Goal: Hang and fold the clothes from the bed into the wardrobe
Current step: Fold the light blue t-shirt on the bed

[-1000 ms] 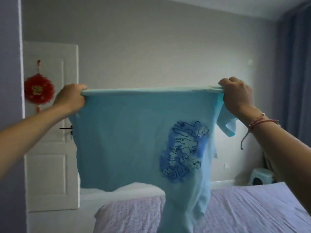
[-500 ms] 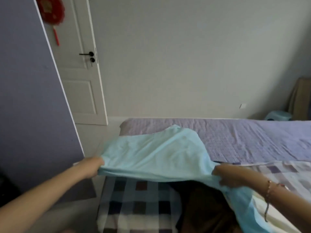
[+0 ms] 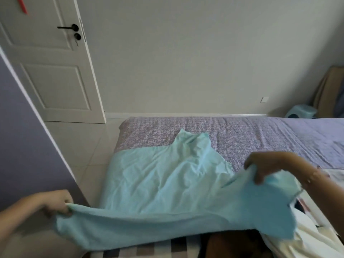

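Your left hand (image 3: pixel 55 202) and right hand (image 3: pixel 268 168) each pinch a near corner of the shirt (image 3: pixel 158 185), which lies spread over the bed (image 3: pixel 260 135).

The T-shirt (image 3: pixel 163 185) was plain pale aqua. The bed sheet (image 3: pixel 260 135) was lilac with white scallop arcs. At lower centre, a checked cloth (image 3: pixel 149 251) showed grey-and-white squares. The door (image 3: pixel 46 67) was white.

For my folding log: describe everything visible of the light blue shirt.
The light blue shirt is soft, wrinkled fabric, plain on the side showing. Its far part lies spread on the purple patterned bed sheet, one end bunched upward. The near edge is lifted: the left hand grips one corner, the right hand grips the other. It overhangs a checked cloth.
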